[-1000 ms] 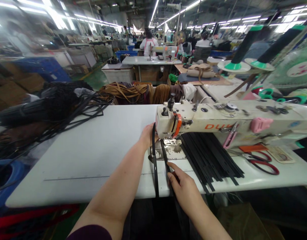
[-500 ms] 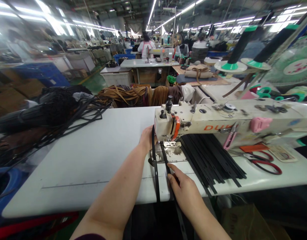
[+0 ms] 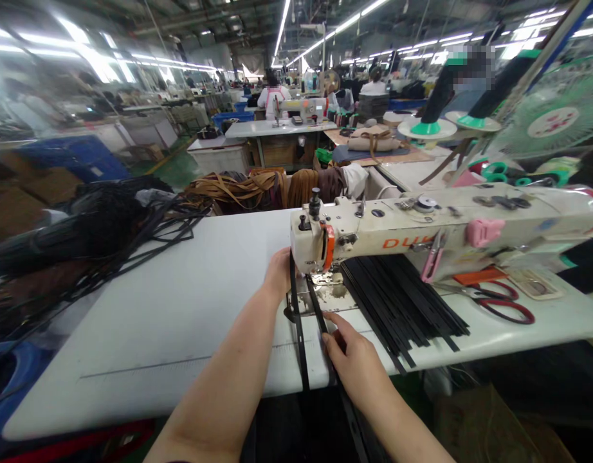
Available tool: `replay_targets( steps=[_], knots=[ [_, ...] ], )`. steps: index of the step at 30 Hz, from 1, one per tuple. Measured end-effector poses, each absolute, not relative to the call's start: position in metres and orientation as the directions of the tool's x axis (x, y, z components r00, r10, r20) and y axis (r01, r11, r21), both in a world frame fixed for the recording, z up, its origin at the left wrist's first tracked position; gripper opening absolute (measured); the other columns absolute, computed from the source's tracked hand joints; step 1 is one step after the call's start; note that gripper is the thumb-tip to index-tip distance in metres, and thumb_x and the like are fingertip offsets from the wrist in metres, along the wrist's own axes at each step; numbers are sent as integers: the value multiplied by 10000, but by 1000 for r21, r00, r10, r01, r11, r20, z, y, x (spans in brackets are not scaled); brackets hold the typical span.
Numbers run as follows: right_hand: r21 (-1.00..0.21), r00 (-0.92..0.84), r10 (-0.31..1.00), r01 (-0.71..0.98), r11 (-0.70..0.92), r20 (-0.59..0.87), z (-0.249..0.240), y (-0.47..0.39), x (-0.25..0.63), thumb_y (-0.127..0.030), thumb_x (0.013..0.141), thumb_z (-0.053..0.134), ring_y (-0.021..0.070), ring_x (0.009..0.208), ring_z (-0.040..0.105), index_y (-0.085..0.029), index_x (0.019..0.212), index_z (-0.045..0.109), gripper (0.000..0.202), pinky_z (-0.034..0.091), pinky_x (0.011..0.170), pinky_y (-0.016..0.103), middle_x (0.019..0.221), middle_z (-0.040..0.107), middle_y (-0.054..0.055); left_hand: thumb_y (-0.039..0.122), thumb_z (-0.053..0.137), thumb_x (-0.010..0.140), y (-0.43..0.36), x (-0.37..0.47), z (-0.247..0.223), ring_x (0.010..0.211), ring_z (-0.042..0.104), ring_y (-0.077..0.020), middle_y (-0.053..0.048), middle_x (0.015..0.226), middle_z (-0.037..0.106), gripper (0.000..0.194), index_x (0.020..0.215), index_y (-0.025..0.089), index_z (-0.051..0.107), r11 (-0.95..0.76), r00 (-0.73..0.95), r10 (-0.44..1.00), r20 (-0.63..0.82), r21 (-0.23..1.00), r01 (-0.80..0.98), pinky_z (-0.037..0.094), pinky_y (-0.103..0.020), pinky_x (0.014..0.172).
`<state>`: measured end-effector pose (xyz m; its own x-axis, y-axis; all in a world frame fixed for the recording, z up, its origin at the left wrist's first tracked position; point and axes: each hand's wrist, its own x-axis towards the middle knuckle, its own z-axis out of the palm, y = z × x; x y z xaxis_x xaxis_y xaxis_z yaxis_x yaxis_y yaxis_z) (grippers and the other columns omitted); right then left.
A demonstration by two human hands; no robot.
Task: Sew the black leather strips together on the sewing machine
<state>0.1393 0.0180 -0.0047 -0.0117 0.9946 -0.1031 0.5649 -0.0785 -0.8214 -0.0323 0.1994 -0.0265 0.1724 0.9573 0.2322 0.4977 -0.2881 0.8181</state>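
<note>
Pinching a narrow, flat black strap (image 3: 316, 307) with bare right hand (image 3: 353, 355), just in front of the orange-lettered white sewing machine (image 3: 402, 224). Having bare left hand (image 3: 278, 272) beside the machine's left end; cannot tell its grip, with fingers hidden.

Strap (image 3: 318, 310) in the right hand (image 3: 358, 361) looks kinda matt; metal plate (image 3: 339, 300) past that grip's patchy, tabletop (image 3: 190, 289) under it glossy.
</note>
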Motion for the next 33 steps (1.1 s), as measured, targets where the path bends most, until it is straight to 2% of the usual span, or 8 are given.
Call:
replay_targets(
  steps=[5, 8, 11, 15, 19, 26, 30, 33],
  knots=[
    [-848, -5, 994, 523, -88, -107, -7, 17, 141, -346, 894, 486, 229, 654, 627, -158, 1318, 616, 482, 462, 679, 320, 703, 620, -2, 125, 599, 840, 168, -38, -28, 972, 694, -273, -74, 1008, 753, 183, 917, 181, 756, -321, 152, 946, 288, 755, 571, 580, -398, 918],
    [-857, -13, 995, 510, -79, -99, -10, 16, 143, -317, 898, 506, 216, 644, 619, -156, 1314, 607, 458, 460, 670, 307, 710, 619, -8, 115, 583, 906, 137, -42, -38, 1067, 693, -260, -74, 1085, 753, 216, 965, 205, 770, -452, 266, 891, 368, 657, 603, 570, -423, 1008],
    [-818, -4, 999, 575, -38, -50, -8, 17, 147, -265, 931, 519, 217, 708, 645, -165, 1302, 613, 395, 478, 711, 306, 778, 652, 8, 128, 584, 953, 112, -44, -46, 1270, 606, -297, -79, 1251, 715, 267, 1158, 206, 736, -574, 392, 816, 425, 521, 631, 476, -529, 1140],
    [-538, 40, 987, 841, 50, 153, 0, 22, 159, -197, 982, 552, 256, 934, 653, -169, 1199, 669, 248, 481, 816, 338, 1051, 673, 83, 181, 652, 958, 98, -44, -46, 1356, 537, -328, -82, 1321, 684, 289, 1243, 205, 698, -589, 432, 804, 409, 449, 672, 447, -575, 1151],
    [-145, 24, 966, 989, 14, 259, 6, 32, 176, -177, 956, 674, 303, 973, 608, -111, 1158, 676, 213, 468, 829, 377, 1051, 645, 122, 217, 613, 994, 99, -43, -41, 1354, 542, -310, -63, 1284, 706, 247, 1218, 233, 715, -558, 388, 827, 407, 505, 659, 454, -559, 1137],
    [111, -95, 948, 992, 64, 303, 0, 44, 182, -95, 941, 635, 300, 864, 576, -113, 999, 679, 75, 426, 774, 385, 892, 629, 115, 265, 527, 1037, 97, -41, -37, 1335, 560, -274, -72, 1275, 710, 265, 1216, 242, 721, -519, 343, 853, 394, 569, 638, 419, -521, 1168],
    [119, -78, 947, 992, 42, 313, 1, 47, 178, -89, 919, 613, 310, 823, 592, -117, 906, 684, 78, 433, 728, 388, 832, 623, 120, 261, 500, 1043, 95, -41, -33, 1341, 554, -276, -78, 1302, 696, 282, 1233, 237, 707, -492, 339, 870, 357, 582, 647, 415, -538, 1158],
    [-28, -11, 940, 999, 21, 341, 2, 47, 181, -111, 932, 583, 292, 844, 627, -93, 1053, 706, 173, 469, 750, 369, 913, 655, 127, 255, 497, 1043, 94, -41, -31, 1333, 563, -273, -79, 1316, 689, 281, 1234, 248, 702, -483, 342, 875, 342, 583, 653, 408, -555, 1155]
  ],
)
